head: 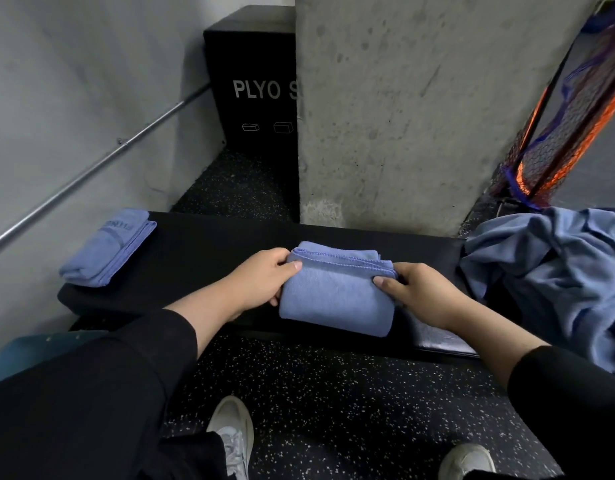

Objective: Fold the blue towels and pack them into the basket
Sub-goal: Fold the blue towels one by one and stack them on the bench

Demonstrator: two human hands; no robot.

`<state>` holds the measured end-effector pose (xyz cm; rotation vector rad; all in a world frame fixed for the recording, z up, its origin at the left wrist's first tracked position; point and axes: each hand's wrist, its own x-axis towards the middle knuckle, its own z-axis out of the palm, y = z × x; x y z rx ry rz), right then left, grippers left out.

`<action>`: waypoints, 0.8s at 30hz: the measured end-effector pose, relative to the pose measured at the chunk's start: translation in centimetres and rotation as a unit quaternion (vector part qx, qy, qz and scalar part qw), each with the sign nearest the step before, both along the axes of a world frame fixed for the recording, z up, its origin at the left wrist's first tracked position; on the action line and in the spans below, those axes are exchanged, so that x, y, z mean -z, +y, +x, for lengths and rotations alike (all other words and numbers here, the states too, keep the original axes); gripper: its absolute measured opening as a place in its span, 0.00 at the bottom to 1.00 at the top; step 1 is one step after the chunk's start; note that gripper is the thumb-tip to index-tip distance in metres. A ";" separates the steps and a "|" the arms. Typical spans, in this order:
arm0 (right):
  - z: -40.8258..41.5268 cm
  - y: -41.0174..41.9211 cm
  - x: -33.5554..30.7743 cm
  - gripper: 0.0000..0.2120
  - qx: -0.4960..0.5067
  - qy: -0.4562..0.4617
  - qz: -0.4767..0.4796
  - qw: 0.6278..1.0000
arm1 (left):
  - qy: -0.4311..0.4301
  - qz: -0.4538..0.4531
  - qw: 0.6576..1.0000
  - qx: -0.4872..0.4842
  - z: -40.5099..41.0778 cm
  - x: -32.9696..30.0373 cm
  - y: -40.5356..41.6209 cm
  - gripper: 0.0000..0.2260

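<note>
Two hands hold a folded blue towel on a black surface.

Far to the left of the left hand's grip, a folded towel [107,249] lies on the black surface [209,247]. The left hand [261,280] has its grip on the left edge of the middle towel [337,292], thumb on top. The right hand [422,294] has its grip on the right edge, thumb on top too. Just right of that grip sits a pile of unfolded blue towels [548,271]. Behind the pile stands a net basket [562,140].
</note>
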<state>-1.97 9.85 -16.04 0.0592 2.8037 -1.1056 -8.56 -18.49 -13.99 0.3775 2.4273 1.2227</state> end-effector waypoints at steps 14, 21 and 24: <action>-5.2 -0.7 2.3 0.18 0.112 0.005 0.143 0.983 | 0.035 -0.110 0.991 -0.061 -4.8 2.8 2.9 0.08; -4.5 -1.3 2.2 0.17 0.134 0.187 0.190 0.954 | 0.324 -0.174 0.930 0.017 -4.8 2.6 2.5 0.16; -3.3 -3.1 2.2 0.16 0.007 0.264 0.213 0.940 | 0.338 -0.225 0.897 0.176 -4.1 3.3 2.4 0.21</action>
